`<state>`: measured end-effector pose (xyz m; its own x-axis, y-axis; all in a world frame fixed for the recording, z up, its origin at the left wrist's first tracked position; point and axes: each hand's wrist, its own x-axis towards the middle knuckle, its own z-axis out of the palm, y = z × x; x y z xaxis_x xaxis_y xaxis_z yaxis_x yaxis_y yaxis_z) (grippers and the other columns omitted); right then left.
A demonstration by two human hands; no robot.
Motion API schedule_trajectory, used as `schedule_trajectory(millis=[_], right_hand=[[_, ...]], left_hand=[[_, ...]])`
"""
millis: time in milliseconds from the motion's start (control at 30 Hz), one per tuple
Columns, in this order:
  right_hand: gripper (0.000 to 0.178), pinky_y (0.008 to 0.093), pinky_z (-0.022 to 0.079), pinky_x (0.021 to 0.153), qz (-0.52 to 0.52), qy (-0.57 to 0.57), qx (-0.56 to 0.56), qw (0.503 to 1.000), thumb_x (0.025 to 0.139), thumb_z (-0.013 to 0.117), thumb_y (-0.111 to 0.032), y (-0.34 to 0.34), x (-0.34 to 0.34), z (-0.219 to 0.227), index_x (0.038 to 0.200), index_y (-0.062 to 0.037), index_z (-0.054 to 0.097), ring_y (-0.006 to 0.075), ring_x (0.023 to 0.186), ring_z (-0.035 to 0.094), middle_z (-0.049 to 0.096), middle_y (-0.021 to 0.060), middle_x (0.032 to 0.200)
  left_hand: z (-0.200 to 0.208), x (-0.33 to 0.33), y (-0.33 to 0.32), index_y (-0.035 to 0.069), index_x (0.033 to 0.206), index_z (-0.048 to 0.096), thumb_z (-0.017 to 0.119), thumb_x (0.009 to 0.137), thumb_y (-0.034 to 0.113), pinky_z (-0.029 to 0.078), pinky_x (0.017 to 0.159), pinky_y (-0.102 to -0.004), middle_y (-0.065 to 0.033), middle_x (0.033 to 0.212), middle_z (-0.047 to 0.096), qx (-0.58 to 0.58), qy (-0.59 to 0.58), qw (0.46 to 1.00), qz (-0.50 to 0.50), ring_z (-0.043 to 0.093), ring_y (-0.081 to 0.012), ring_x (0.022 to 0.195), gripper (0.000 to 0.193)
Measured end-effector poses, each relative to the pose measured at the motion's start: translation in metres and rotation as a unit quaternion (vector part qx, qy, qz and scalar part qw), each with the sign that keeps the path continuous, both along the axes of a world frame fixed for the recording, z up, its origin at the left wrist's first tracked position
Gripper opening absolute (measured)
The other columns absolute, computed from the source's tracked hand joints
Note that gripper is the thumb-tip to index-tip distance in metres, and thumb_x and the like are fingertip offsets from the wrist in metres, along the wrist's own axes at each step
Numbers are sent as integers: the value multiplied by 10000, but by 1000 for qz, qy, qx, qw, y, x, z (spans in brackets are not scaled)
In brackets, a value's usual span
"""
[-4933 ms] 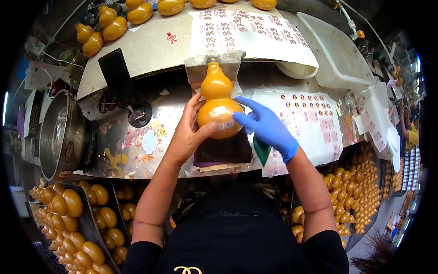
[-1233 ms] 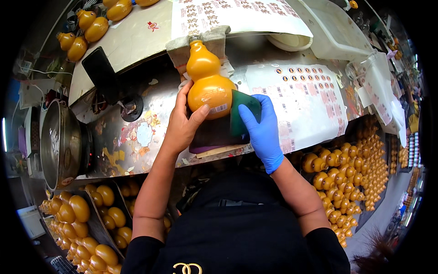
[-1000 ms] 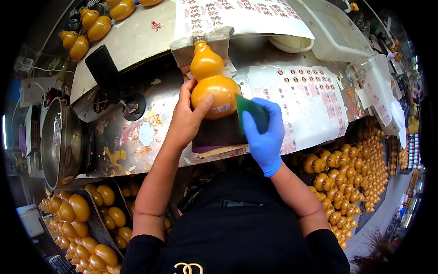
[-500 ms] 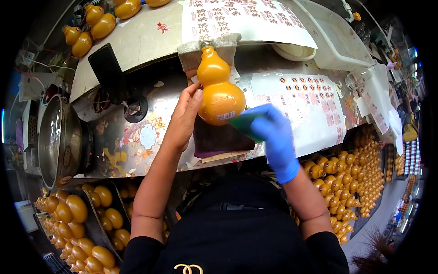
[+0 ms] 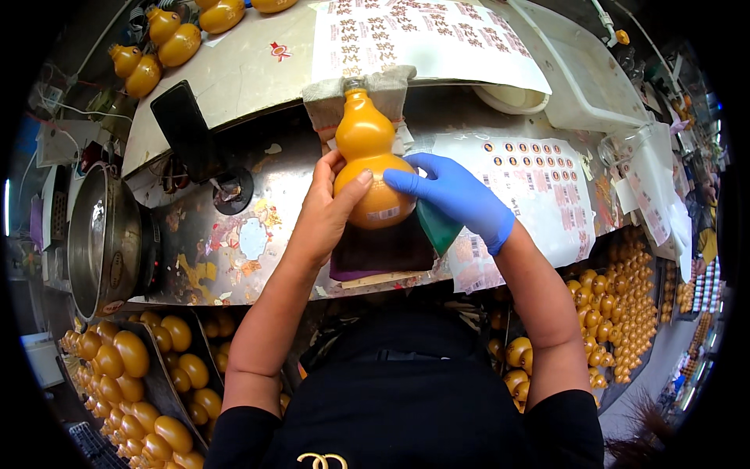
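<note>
A glossy orange gourd-shaped bottle lies with its neck pointing away from me, over a folded cloth and a dark pad. My bare left hand grips its left side, thumb on the front of the lower bulb. From the right, my blue-gloved right hand holds the same bulb with its thumb across the front. A flat green scraper-like piece is tucked under that palm, beside the bottle; its grip is partly hidden. A barcode label sits near the bottle's base.
Printed sticker sheets lie right of the bottle; another sheet covers the raised shelf. A phone on a stand and a metal pan are at left. Racks of gourd bottles flank me below the bench.
My right hand has come up and left from the bottle's base to grip its side, and the green piece has swung downward. My left thumb has moved further onto the bottle.
</note>
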<state>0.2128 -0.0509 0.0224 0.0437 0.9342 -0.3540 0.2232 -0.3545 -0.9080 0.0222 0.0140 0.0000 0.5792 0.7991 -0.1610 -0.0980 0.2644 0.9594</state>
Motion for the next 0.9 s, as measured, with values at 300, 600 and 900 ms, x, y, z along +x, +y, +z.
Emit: schedule_trajectory(millis=[300,600,900], right_hand=[[621,271,471,832,-82,96,15,992,947,497,-518,-16,-2,-17,1243,21,577,150,884,593,655,83,1009],[660,184,362,542,-102,186,-6,977,986,357,-557,-36,-13,14,1268,10,543,36,542,434,489,-39,597],[696,164,340,461,-96,126,8,987,1003,301,-553,-40,-16,25,1263,52,527,27,431,396,456,-50,500]], left_hand=[[-19,-25,-2,60,1514,88,874,607,367,253,1137,-399,-208,1456,323,213,20,975,-58,323,-326,1372,1238],[9,-25,-15,50,1448,349,847,693,226,445,1003,-361,-162,1281,558,435,166,883,51,573,-257,1161,921],[33,-27,-12,31,1401,419,819,708,272,459,980,-374,-194,1259,584,423,167,889,53,589,-294,1160,836]])
